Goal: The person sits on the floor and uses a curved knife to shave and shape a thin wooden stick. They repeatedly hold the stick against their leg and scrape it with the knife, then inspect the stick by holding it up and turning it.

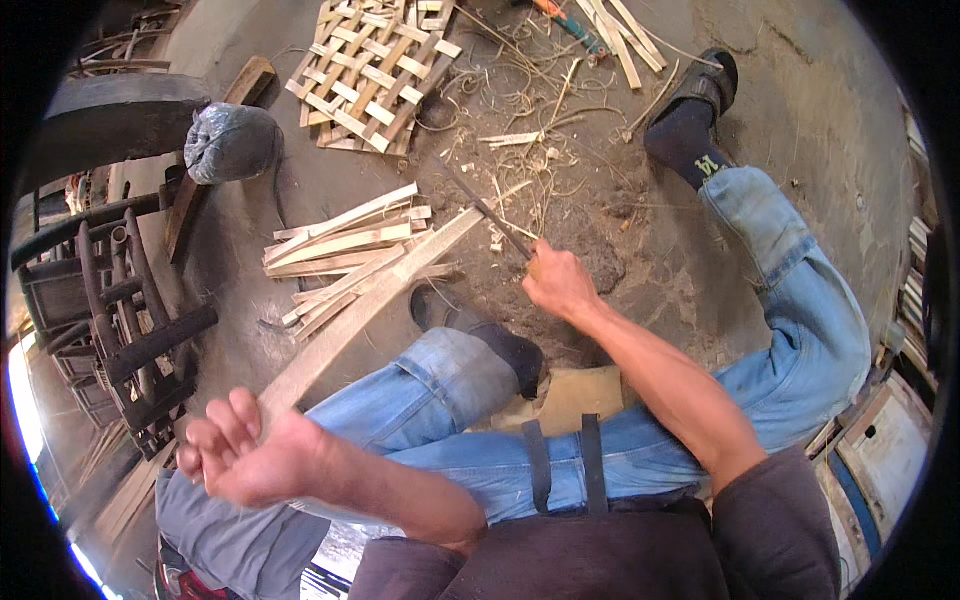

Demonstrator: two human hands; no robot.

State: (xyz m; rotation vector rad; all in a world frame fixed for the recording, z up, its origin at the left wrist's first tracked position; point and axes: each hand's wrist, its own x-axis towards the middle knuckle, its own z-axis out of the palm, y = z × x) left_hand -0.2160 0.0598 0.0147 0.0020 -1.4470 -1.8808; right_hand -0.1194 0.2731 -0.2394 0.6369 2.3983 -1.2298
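My left hand [250,450] is closed around the near end of a long, flat, pale bamboo strip [345,325]. The strip slants away from me over my bent leg, its far end out over the floor. In my right hand [562,282] is a knife with a narrow dark blade [490,210]; its handle is hidden in my fist. The blade lies across the strip's far end, touching or just above it; I cannot tell which. Beneath and left of the strip, a bundle of split bamboo slats [350,245] rests on the floor.
A woven slat panel [375,75] lies at the far side, with curled shavings [520,100] beside it. An orange-and-teal tool [570,25] sits beyond. A plastic-wrapped rounded object [232,143] and dark stacked frames [120,300] stand at left. My sandaled foot [690,115] is far right.
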